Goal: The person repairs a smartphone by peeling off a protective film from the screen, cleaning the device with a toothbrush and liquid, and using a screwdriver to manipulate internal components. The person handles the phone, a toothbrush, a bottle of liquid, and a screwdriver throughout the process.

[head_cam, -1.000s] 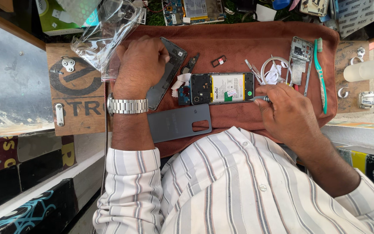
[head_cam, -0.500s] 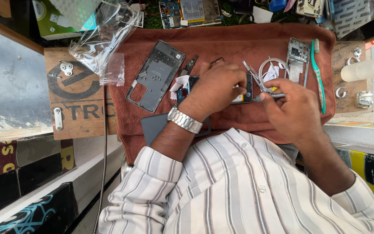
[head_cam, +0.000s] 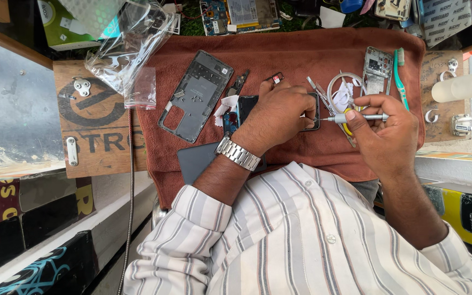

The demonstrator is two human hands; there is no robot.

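Nearest to the person, the left hand (head_cam: 279, 112) lies flat and closed over the opened black smartphone with bare insides (head_cam: 242, 112), pressing it down on the rust-brown cloth mat (head_cam: 279, 54) that covers the desk. The phone is the landmark here. Just to its right, the right hand (head_cam: 386, 128) pinches a thin silver screwdriver with a yellow collar (head_cam: 350, 117) between thumb and fingers, and the tip points at the right end of the phone, at or very near it. The step in hand seems to be work on a small screw at that end. I judge that the next move calls for a steady left hand, so that the phone does not slide, and for the driver to stay in line with the screw.

Toward the person from the phone, a dark grey flat panel (head_cam: 192, 161) lies partly under the wrist, close to the near edge of the mat. Left of the phone lies a grey phone back frame with small screws on it (head_cam: 195, 95); a sweep of the left arm could scatter these. Right of the phone, beyond the driver, are a white coiled cable (head_cam: 341, 90), a metal inner frame (head_cam: 376, 68) and a green toothbrush (head_cam: 399, 76), so room there is narrow. Further left, a clear plastic bag (head_cam: 129, 41) lies on the wooden board (head_cam: 96, 117).
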